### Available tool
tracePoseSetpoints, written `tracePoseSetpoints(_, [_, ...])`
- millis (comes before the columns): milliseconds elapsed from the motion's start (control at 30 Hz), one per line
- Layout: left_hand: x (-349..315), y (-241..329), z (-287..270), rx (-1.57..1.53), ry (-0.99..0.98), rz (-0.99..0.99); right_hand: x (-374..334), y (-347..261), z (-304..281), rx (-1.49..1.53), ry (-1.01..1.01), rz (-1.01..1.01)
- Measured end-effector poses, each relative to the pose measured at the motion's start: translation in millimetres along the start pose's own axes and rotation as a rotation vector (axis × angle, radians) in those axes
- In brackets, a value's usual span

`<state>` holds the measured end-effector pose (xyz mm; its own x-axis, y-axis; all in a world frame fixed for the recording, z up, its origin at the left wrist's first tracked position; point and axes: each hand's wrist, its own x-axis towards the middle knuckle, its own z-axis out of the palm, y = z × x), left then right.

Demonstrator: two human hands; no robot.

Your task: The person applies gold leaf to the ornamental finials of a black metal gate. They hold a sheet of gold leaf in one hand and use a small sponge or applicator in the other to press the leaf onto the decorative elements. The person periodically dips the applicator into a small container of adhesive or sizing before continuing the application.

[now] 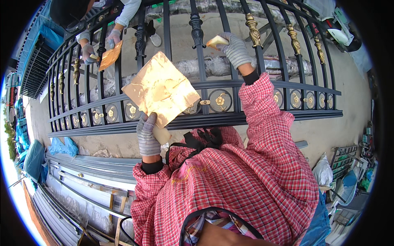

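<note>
My left hand [147, 137], in a striped grey glove, grips the near corner of a square board [162, 88] smeared with shiny gold paint. A pale block [161, 135], which looks like foam, shows beside that thumb; whether the hand also holds it I cannot tell. In my right hand [237, 51], gloved alike, is a pale sponge [217, 42] with gold-brown on its edge, held out over the black metal railing [223, 84]. The sponge is close to a black ornamental baluster [197, 30]. Several other ornaments, such as the baluster knob [252, 30], are gold.
At the far left a co-worker's gloved hands [88, 53] hold another gold-smeared board [111, 57] and a small pale piece over the railing. Long metal profiles [90, 166] lie to my lower left. Wrapped bundles [219, 65] rest beneath the railing. A scooter [340, 30] stands far right.
</note>
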<state>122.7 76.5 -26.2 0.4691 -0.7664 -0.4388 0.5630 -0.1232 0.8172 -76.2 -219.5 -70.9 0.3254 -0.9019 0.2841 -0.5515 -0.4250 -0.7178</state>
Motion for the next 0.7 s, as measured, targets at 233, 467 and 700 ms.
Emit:
tracePoseSetpoints(233, [23.0, 7.8, 7.8, -0.008, 0.048, -0.052, 71.4, 23.9, 61.5, -0.412, -0.073, -0.009])
tracePoseSetpoints(467, [37.3, 16.8, 25.7, 0.020, 0.085, -0.062, 47.1, 39.3, 71.2, -0.452, -0.443, -0.017])
tracePoseSetpoints(700, [66.8, 28.5, 33.2, 0.037, 0.026, -0.111, 84.0, 26.9, 73.5, -0.371, -0.167, -0.054])
